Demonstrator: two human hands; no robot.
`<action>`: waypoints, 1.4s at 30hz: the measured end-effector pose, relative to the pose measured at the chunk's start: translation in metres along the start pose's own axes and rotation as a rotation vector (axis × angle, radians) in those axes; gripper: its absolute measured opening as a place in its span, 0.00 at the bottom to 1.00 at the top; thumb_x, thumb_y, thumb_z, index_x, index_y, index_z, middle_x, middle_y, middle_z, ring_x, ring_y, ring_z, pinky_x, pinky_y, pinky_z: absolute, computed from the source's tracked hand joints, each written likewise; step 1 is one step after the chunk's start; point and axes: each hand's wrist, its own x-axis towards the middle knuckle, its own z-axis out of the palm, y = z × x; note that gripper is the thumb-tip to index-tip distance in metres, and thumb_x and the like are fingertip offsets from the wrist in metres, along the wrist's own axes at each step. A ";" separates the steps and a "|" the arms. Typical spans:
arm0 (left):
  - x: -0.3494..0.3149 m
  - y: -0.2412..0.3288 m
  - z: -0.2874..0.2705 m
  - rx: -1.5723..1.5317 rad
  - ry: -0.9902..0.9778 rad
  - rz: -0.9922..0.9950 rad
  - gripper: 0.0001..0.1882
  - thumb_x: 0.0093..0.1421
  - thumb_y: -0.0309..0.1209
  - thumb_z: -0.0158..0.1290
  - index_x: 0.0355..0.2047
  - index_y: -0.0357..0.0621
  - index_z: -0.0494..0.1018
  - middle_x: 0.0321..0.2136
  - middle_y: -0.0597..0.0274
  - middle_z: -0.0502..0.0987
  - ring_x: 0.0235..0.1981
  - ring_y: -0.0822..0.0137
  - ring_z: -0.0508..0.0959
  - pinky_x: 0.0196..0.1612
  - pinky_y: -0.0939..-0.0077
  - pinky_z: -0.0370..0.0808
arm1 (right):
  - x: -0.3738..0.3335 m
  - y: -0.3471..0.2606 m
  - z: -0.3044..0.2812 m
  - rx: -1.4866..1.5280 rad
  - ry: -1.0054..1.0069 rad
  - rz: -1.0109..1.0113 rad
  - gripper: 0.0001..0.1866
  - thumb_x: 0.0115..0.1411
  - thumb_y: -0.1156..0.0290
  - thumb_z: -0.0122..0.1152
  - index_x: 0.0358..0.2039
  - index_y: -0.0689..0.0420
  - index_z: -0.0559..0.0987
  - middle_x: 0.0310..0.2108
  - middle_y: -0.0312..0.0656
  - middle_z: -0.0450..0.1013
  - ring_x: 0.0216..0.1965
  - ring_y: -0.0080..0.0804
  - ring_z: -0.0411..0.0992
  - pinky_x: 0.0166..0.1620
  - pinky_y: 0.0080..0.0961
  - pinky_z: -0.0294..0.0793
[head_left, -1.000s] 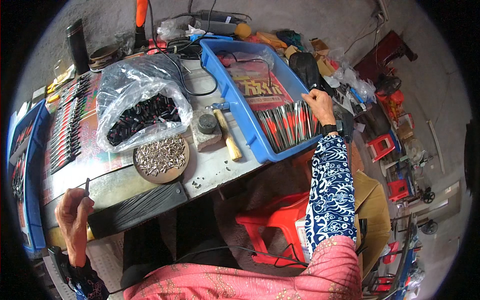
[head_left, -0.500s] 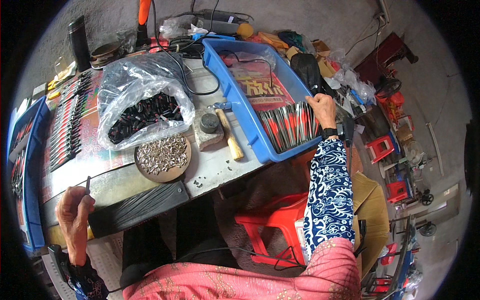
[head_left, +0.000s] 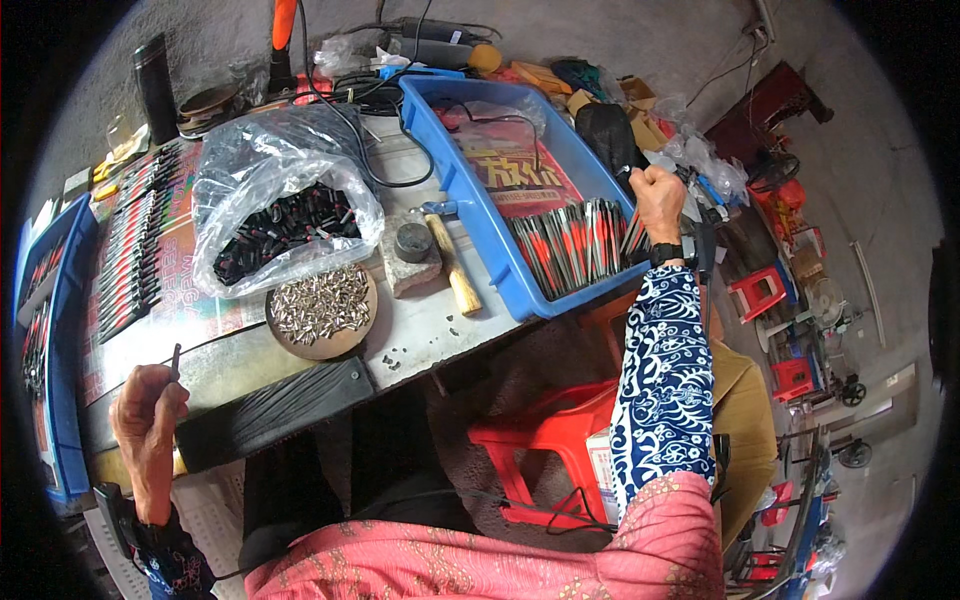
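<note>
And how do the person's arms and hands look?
Left hand and right hand are ungloved; the right wears a black wristband. The right forearm sleeve is navy with white swirls, the upper sleeve pink; the left sleeve looks dark, patterned.

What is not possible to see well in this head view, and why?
Head view:
1. What, if anything, the right hand holds: its curled fingers hide it.
2. The lower end of the dark piece: hidden inside the left hand.
3. The floor of the bowl: metal pieces cover it.
</note>
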 end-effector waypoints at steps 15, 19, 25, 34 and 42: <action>-0.011 -0.004 -0.002 -0.086 0.031 -0.011 0.03 0.57 0.18 0.51 0.32 0.38 0.73 0.23 0.69 0.73 0.24 0.80 0.71 0.29 0.87 0.67 | -0.003 -0.143 -0.009 0.287 -0.272 -0.111 0.18 0.54 0.69 0.64 0.14 0.62 0.69 0.11 0.35 0.56 0.16 0.18 0.54 0.21 0.26 0.57; -0.015 -0.005 -0.009 -0.165 -0.002 -0.055 0.03 0.58 0.18 0.51 0.32 0.37 0.73 0.23 0.68 0.72 0.24 0.79 0.71 0.29 0.87 0.67 | -0.015 -0.153 0.001 0.250 -0.349 -0.044 0.16 0.51 0.69 0.60 0.12 0.63 0.70 0.10 0.48 0.62 0.13 0.33 0.63 0.22 0.33 0.63; -0.019 -0.006 -0.010 -0.196 -0.033 -0.023 0.03 0.58 0.18 0.50 0.31 0.37 0.73 0.23 0.68 0.72 0.24 0.78 0.71 0.29 0.86 0.67 | -0.032 -0.154 0.018 0.199 -0.455 0.005 0.17 0.49 0.69 0.59 0.11 0.64 0.67 0.11 0.51 0.62 0.14 0.44 0.64 0.24 0.39 0.64; -0.021 0.002 -0.008 -0.165 -0.015 -0.051 0.03 0.58 0.18 0.50 0.31 0.37 0.72 0.23 0.67 0.72 0.24 0.78 0.71 0.29 0.85 0.67 | -0.051 -0.164 0.028 0.049 -0.510 0.029 0.18 0.52 0.63 0.63 0.15 0.64 0.75 0.18 0.56 0.71 0.23 0.53 0.72 0.29 0.45 0.69; -0.017 0.000 -0.005 -0.112 -0.032 -0.033 0.02 0.58 0.18 0.50 0.31 0.36 0.72 0.22 0.67 0.72 0.24 0.78 0.71 0.28 0.85 0.67 | -0.053 -0.154 0.016 0.127 -0.440 -0.044 0.17 0.57 0.59 0.63 0.32 0.63 0.81 0.25 0.52 0.76 0.30 0.47 0.75 0.37 0.36 0.72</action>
